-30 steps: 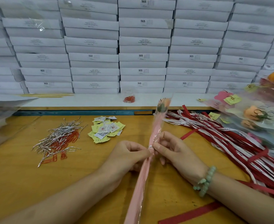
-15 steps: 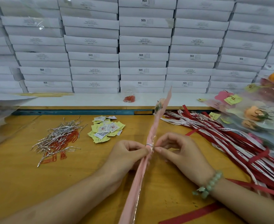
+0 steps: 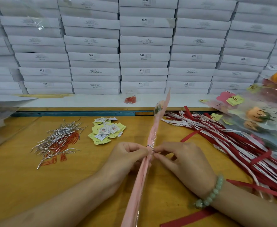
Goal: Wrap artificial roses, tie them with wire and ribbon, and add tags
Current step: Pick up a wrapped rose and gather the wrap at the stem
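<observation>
Comparing with a second ago: wrapped rose (image 3: 152,133) has turned from bloom-facing to edge-on, its pink sleeve now a narrow band leaning up and right. The wire tie (image 3: 149,146) now reads as a closed silver loop round the sleeve. Left hand (image 3: 126,158) has its fingers curled round the sleeve just below the loop, gripping it. Right hand (image 3: 182,159) pinches the wire's twisted end between thumb and forefinger, its other fingers loosely curled, with a bead bracelet (image 3: 211,192) at the wrist. Rose is held over the yellow surface (image 3: 20,177), centre. Left: spare wire ties (image 3: 59,138) on orange paper clips (image 3: 51,162), with tags (image 3: 106,130) beside them. Right: ribbons (image 3: 232,141).
</observation>
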Demonstrator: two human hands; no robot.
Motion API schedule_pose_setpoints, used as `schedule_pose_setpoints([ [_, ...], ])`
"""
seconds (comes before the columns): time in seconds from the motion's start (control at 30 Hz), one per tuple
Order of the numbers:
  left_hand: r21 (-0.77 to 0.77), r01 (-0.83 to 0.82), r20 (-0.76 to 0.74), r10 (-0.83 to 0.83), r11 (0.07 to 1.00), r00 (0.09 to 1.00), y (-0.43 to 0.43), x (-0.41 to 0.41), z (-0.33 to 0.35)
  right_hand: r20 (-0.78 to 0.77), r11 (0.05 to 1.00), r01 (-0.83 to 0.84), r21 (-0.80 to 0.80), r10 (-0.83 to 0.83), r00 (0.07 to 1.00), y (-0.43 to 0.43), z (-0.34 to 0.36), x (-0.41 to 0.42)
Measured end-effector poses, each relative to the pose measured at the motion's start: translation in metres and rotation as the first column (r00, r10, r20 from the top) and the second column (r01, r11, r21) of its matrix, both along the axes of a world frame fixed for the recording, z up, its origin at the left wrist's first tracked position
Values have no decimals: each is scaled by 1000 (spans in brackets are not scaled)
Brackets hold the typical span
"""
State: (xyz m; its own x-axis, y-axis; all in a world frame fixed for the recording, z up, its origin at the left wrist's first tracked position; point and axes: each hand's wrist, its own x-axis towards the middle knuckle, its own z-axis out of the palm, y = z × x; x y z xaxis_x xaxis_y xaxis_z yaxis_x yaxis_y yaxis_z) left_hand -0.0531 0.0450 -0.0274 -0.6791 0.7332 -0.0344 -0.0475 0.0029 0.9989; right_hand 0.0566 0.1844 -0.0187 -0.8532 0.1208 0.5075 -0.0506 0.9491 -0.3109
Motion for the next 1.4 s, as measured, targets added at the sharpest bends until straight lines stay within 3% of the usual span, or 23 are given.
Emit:
schedule_pose_setpoints([
  [0.27,35,11,24,-12,999,1000,-1,-3,-3,28,1000,-7,-4,7,1000,1,-1,-2],
  [0.37,49,14,20,-15,999,1000,0,-2,-2,-4,985,-44,-169,44,999,0,1,-3],
  [0.43,42,23,-8,-23,999,1000,0,-1,-1,8,917,-61,-394,69,998,-3,3,-5],
  [0.5,27,18,-54,-16,999,998,-1,1,-1,65,702,-23,-712,99,993,-6,5,-9],
  [0.57,33,16,-86,-13,999,996,0,3,-2,145,332,84,-939,161,976,-7,6,-13],
  [0.63,46,35,-98,-31,998,995,0,4,-3,173,32,170,-985,237,956,-5,8,-14],
  [0.7,45,48,-117,-42,998,992,0,4,-3,163,-77,193,-978,292,942,-2,11,-14],
  [0.73,43,47,-124,-41,998,991,0,3,-3,162,-48,186,-981,313,936,-1,11,-14],
  [0.77,41,42,-124,-37,998,992,-1,3,-2,169,46,163,-986,322,931,0,12,-14],
  [0.83,40,28,-92,-24,999,995,-1,1,-2,186,422,53,-905,282,941,3,10,-12],
  [0.9,52,14,-31,-13,999,999,-1,-1,-2,150,774,-68,-630,207,967,4,8,-8],
  [0.97,64,11,15,-12,998,1000,-1,-2,-2,100,929,-142,-342,186,977,5,6,-5],
  [1.1,52,10,32,-12,999,999,-2,-2,-1,126,990,-141,30,136,983,10,4,-5],
  [1.4,29,25,-5,-24,999,1000,-1,-1,1,60,984,-177,33,175,983,14,3,-6],
])
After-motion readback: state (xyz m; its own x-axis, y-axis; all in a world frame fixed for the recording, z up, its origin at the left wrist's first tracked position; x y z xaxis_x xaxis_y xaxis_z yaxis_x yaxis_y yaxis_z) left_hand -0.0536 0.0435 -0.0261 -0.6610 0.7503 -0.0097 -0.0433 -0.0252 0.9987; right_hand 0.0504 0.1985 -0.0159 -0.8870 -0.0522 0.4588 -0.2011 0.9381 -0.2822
